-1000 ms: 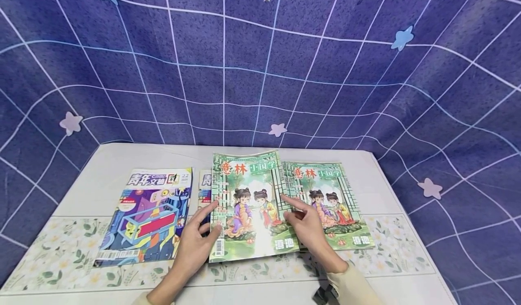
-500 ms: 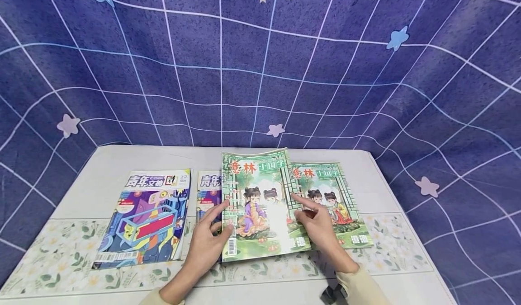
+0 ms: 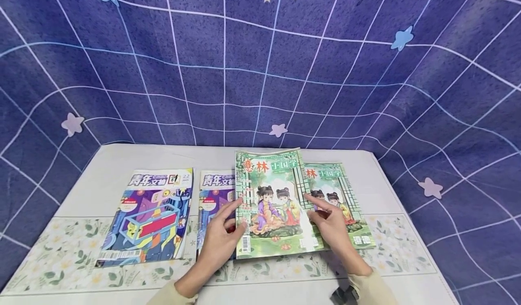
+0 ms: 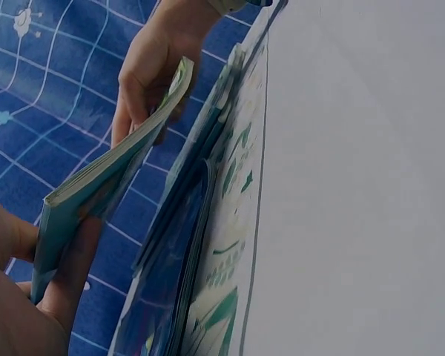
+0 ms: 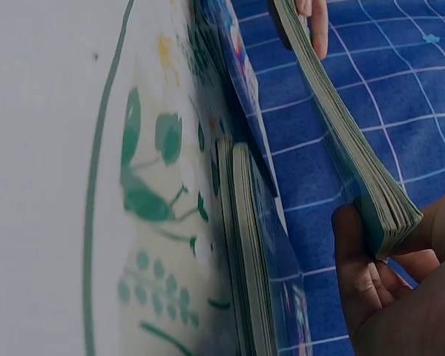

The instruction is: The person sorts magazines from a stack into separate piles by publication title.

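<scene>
A green magazine (image 3: 277, 205) with two cartoon children on its cover is held up off the table between both hands. My left hand (image 3: 221, 232) grips its left edge, thumb on the cover and fingers beneath, as the left wrist view shows. At the opposite edge my right hand (image 3: 331, 223) pinches it the same way; the page edges of the magazine (image 5: 356, 148) show in the right wrist view. Below and to the right lies a matching green magazine (image 3: 358, 223), partly covered. A purple magazine (image 3: 211, 196) lies partly hidden behind the left hand.
Another purple magazine (image 3: 150, 219) lies at the left of the white table (image 3: 118, 158), over a floral band (image 3: 65, 251). A blue cloth (image 3: 244, 70) with a grid and stars hangs behind the table. In the right wrist view, stacked magazines (image 5: 245, 245) lie on the tabletop.
Both hands have carried the held green magazine to the right. It now covers more of the green magazine below, and more of the middle purple magazine shows.
</scene>
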The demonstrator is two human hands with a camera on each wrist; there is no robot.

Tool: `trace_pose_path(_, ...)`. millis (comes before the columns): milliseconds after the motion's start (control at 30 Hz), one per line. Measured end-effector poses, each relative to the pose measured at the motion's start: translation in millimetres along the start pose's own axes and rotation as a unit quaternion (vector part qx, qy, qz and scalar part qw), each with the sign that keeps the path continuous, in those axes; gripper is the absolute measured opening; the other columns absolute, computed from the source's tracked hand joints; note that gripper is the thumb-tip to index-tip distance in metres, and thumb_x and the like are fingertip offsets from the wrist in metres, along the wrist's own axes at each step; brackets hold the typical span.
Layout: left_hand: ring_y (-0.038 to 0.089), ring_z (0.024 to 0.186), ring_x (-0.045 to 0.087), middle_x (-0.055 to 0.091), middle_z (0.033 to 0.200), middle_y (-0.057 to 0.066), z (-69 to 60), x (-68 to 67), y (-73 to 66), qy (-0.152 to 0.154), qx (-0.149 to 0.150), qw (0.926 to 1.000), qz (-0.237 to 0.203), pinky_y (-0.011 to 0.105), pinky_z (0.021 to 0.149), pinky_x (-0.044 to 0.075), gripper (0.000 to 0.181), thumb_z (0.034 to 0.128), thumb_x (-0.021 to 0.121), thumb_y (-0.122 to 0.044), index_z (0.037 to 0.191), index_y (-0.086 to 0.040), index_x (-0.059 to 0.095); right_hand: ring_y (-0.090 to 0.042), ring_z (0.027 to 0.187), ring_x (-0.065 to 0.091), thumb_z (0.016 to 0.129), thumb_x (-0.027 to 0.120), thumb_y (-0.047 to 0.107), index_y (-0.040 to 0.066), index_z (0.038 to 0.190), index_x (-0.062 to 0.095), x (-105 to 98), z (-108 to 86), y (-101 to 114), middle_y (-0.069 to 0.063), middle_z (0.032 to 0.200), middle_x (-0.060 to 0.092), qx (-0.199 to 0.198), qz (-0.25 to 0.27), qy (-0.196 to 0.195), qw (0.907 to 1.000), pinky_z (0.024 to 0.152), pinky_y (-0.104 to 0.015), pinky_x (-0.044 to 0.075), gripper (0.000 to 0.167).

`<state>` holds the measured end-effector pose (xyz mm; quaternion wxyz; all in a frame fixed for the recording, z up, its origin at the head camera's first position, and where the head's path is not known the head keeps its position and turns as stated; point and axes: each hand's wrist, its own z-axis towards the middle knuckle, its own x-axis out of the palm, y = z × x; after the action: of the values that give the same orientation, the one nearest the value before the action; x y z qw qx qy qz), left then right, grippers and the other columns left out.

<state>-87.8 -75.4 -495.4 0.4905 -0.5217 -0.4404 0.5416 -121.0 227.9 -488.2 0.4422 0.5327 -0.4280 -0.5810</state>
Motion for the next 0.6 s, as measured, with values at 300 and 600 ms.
trace_pose_path(300, 0.002, 0.053, 0.038, 0.051, 0.163, 0.016, 5.0, 11.6, 1.8, 0.000, 0.006, 1.0000, 0.005, 0.020, 0.044, 0.035, 0.067, 0.0989, 0.074, 0.005, 0.161, -0.014, 0.060, -0.003, 0.057, 0.037, 0.102, 0.068, -0.012, 0.004, 0.148, 0.071, -9, 1.0, -5, -0.021, 0.157, 0.062, 0.027, -0.003, -0.011, 0.9996, 0.073, -0.018, 0.054, 0.048)
trace_pose_path(600, 0.002, 0.062, 0.051, 0.051, 0.164, 0.020, 8.1, 25.7, 3.0, 0.001, 0.017, 0.9999, 0.002, 0.019, 0.048, 0.042, 0.064, 0.0996, 0.072, 0.007, 0.161, -0.009, 0.059, 0.001, 0.106, 0.070, 0.104, 0.067, -0.010, 0.006, 0.148, 0.071, -18, 5.1, -8, -0.017, 0.160, 0.061, 0.044, -0.022, -0.027, 0.9984, 0.085, -0.018, 0.058, 0.047)
